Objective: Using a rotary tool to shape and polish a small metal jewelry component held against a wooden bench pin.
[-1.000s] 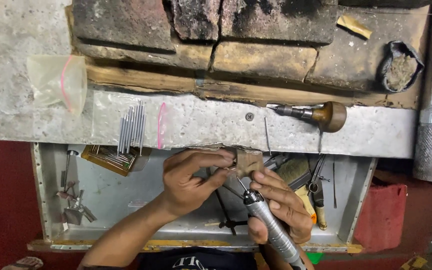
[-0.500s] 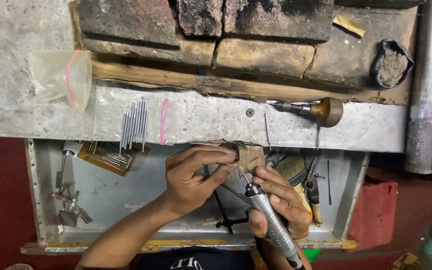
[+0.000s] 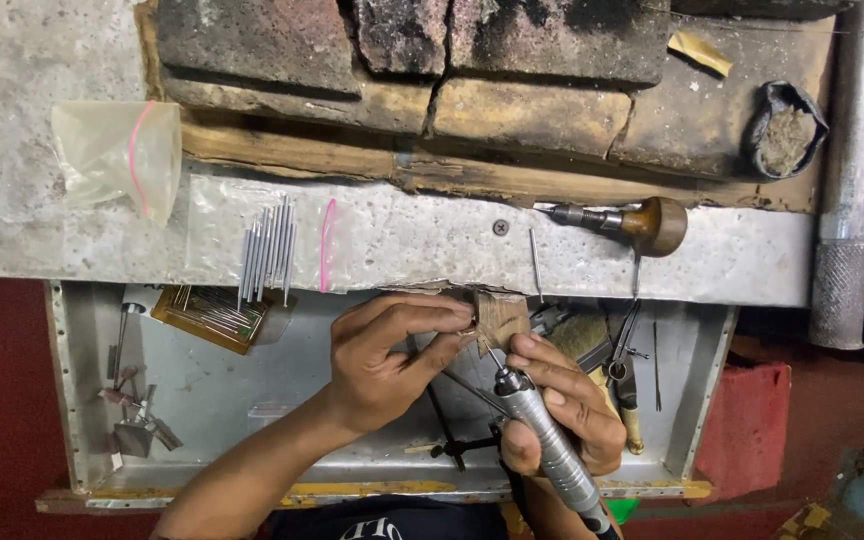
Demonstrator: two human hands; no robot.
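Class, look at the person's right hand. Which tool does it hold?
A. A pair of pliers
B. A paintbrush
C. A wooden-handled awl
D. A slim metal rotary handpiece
D: the right hand grips a slim metal rotary handpiece, its tip at the wooden bench peg; the wooden-handled tool lies untouched on the bench.

Left hand (image 3: pixel 392 365) pinches something small, hidden by the fingers, against the wooden peg (image 3: pixel 500 318) at the bench's front edge; right hand (image 3: pixel 562 410) grips a metal rotary handpiece (image 3: pixel 544 440), tip up at the peg; loose steel burs (image 3: pixel 267 250) on the bench (image 3: pixel 432 240); metal tray (image 3: pixel 222 400) below.
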